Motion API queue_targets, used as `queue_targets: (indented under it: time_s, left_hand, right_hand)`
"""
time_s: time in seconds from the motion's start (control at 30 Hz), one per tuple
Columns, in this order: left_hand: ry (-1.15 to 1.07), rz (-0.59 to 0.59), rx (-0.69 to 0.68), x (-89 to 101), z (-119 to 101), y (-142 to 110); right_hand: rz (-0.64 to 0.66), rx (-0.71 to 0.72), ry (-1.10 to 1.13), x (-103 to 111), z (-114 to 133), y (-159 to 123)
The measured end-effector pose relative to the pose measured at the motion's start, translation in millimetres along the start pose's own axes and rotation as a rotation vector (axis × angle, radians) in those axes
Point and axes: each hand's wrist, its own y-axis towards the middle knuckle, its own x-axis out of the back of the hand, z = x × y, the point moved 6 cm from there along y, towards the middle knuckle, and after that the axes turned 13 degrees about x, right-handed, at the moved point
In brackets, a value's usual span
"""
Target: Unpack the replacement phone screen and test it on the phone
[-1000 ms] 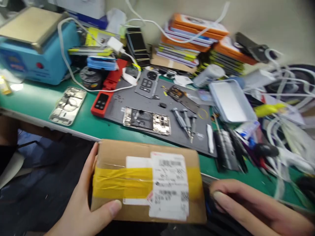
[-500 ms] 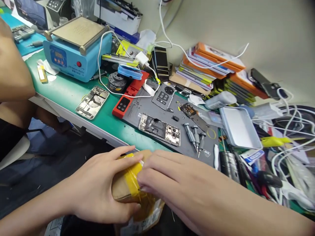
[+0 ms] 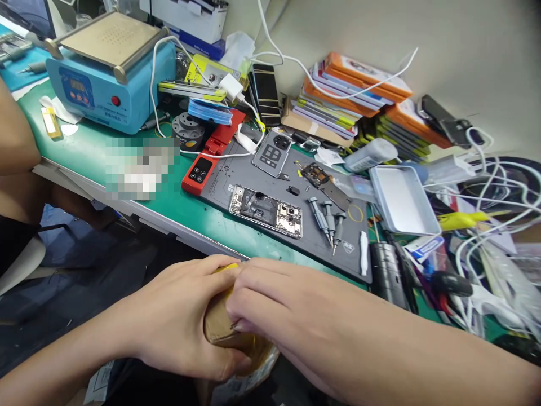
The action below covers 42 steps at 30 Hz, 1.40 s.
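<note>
Below the bench's front edge I hold a small cardboard parcel (image 3: 220, 330) wound with yellow tape. My left hand (image 3: 186, 316) wraps round its left end, thumb underneath and fingers over the top. My right hand (image 3: 279, 316) lies across the top from the right, its fingertips curled and pressed onto the parcel's upper face close to the left fingers. Both hands cover most of the parcel; only one brown corner and a strip of tape show.
On the green bench (image 3: 93, 152) lies a grey mat (image 3: 270, 186) with an opened phone (image 3: 266, 211), several screwdrivers (image 3: 325, 220) and a red device (image 3: 198, 172). A blue heating station (image 3: 105, 79) stands far left, stacked boxes (image 3: 355, 90) at the back, cables (image 3: 499, 225) right. Another person's arm (image 3: 12, 141) is at the left edge.
A second ago the parcel lay face up in my left hand with its label showing. Since then it was turned, my right hand came onto it, and both hands closed round it.
</note>
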Motion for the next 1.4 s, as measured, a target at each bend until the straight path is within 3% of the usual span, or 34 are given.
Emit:
queue_targets:
  time_s: [0.23,0.43,0.83,1.2,1.4]
  left_hand:
    - [0.025,0.020,0.001,-2.8,3,3]
    - [0.031,0.026,0.005,-3.8,2,4]
    - [0.039,0.040,0.020,-4.6,3,6]
    - [0.012,0.050,-0.035,-10.1,5,7]
    - [0.061,0.084,-0.013,-13.3,4,5]
  right_hand:
    - [0.041,-0.028,-0.009,-6,-2,-5]
    - [-0.054,0.022,0.004,-3,-4,-9]
    - [-0.055,-0.010,0.006,-9,-8,-14]
    - [0.010,0.141,-0.218,-4,3,-14]
    - [0.037,0.155,-0.316,-1,4,-25]
